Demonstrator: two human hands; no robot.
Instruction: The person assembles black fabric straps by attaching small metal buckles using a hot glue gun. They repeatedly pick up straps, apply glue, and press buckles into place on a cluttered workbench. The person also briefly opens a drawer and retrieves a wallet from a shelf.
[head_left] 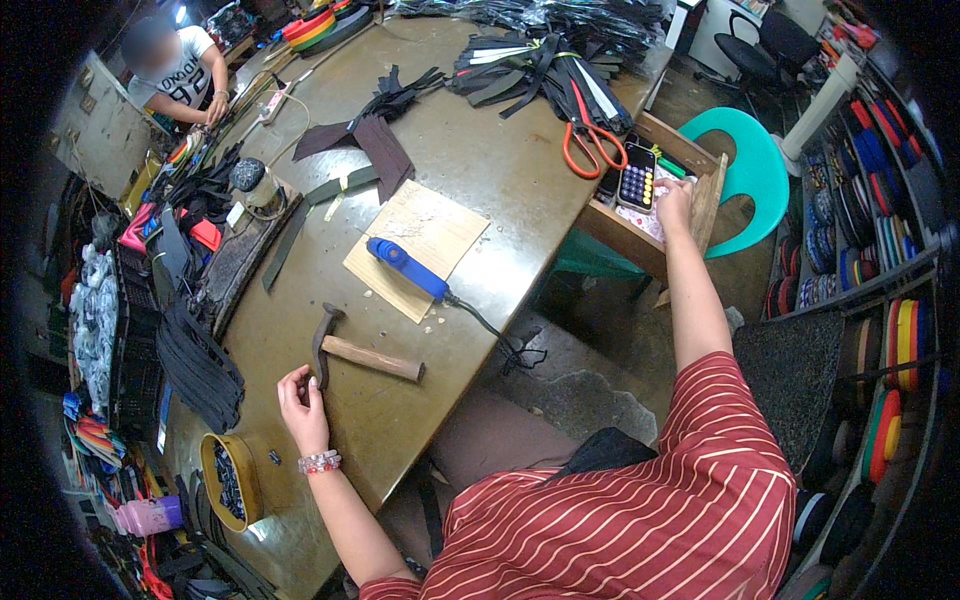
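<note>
My left hand [302, 408] rests on the tabletop with its fingers loosely bent and apart, holding nothing. Beside its fingertips is the dark metal head of a hammer [372, 358] with a wooden handle. My right hand [673, 205] reaches over an open wooden drawer [706, 205]. Its fingers are at the edge of a phone [637, 186] showing a calculator keypad; whether they touch the screen is hard to see. Green pens or markers [670, 167] lie in the drawer beyond the phone. Orange-handled scissors [592, 150] lie at the table edge just left of the drawer.
A blue hot-glue gun [405, 268] lies on brown cardboard [460, 222], its black cord hanging over the edge. Dark webbing strips [380, 155] and bundles [540, 75] lie farther back. A yellow container [250, 480] holds small black parts. Another person [185, 75] works far left. A teal chair [765, 180] stands right.
</note>
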